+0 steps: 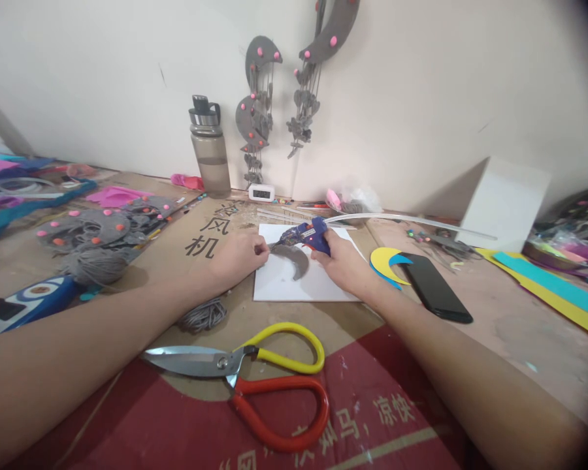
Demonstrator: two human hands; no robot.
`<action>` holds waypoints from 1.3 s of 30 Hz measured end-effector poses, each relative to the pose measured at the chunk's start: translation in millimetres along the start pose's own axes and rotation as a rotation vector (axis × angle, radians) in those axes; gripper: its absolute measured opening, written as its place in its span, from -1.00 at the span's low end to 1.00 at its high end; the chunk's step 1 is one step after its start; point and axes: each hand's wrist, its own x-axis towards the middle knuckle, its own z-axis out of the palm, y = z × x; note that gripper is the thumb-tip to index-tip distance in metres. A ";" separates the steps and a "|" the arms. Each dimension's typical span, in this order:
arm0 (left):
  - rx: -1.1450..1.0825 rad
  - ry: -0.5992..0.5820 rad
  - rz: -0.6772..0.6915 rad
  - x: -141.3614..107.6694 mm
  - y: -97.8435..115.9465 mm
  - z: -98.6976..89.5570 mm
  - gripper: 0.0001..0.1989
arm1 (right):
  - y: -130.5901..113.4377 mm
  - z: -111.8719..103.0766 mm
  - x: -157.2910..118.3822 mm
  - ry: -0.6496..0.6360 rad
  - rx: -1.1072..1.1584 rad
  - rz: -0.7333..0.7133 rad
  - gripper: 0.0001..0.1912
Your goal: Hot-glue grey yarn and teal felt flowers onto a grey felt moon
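Scissors (222,363), 1 phone (437,288) and 1 bottle (210,160) surround the held glue gun (304,234).

We observe a bare right hand (345,262) gripping a blue plastic glue gun (301,233) that points toward a curled left hand (240,260); below, a grey crescent-shaped piece (296,261) shows against a white rectangular sheet (277,286). Nearer us lie metal scissors (222,363) with yellow and red handles.

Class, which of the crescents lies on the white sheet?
The plain grey crescent: it alone lies on the white sheet. The yellow crescent and blue crescent are by the phone; dotted grey crescents hang against the wall.
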 end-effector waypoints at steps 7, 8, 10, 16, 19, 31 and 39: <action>-0.006 -0.016 -0.017 0.3 1.6 -1.2 -0.81 | -2.9 -0.4 -1.5 -0.015 -0.016 0.006 -0.67; -0.003 -0.016 -0.018 0.3 2.0 -1.3 -0.81 | -3.0 -0.4 -1.5 -0.009 -0.023 0.010 -0.67; 0.001 -0.013 -0.018 0.3 2.5 -1.4 -0.81 | -2.6 -0.5 -1.5 0.010 -0.018 0.005 -0.66; 0.010 -0.016 -0.015 -0.1 2.9 -1.9 -0.82 | -2.4 0.6 -2.1 -0.009 0.007 0.001 -0.67; 0.014 -0.015 -0.020 0.1 3.0 -1.9 -0.82 | -4.3 1.1 -3.1 -0.007 -0.036 0.020 -0.69; 0.006 -0.015 -0.029 0.2 2.2 -1.4 -0.81 | -5.2 2.4 -3.2 0.017 -0.060 0.006 -0.66; -0.003 -0.002 -0.017 -0.1 1.5 -1.2 -0.81 | -2.0 -1.0 -0.5 0.045 0.025 0.013 -0.69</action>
